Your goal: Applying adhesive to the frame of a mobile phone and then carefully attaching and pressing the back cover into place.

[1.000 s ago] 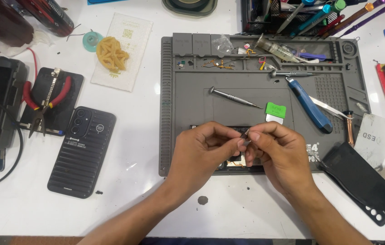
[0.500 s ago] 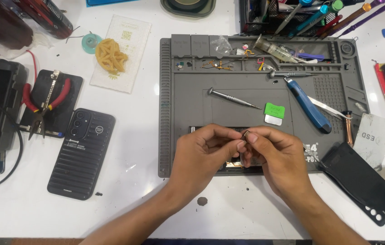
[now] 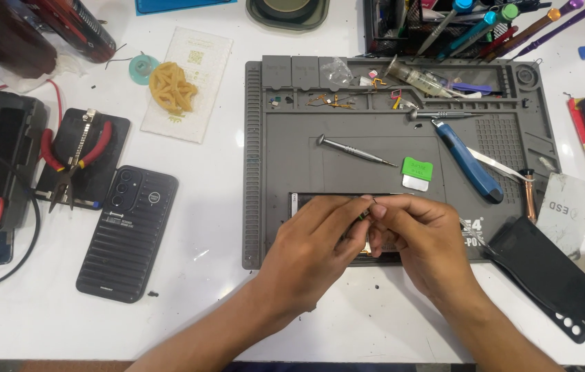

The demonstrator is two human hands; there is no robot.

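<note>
Both hands meet over the near edge of the grey repair mat on the white worktop. Left hand and right hand have fingertips pinched together on a small dark part, too small to identify; it sits right between both sets of fingers. Under the fingers lies an opened phone, mostly hidden by the hands. Just beyond the fingers: slim steel screwdriver, green-and-white tab. Beyond and right of the fingers: blue-handled tool. Right of the right hand, close by: black back cover. Well left of the left hand: ribbed black phone case, red-handled pliers
</note>
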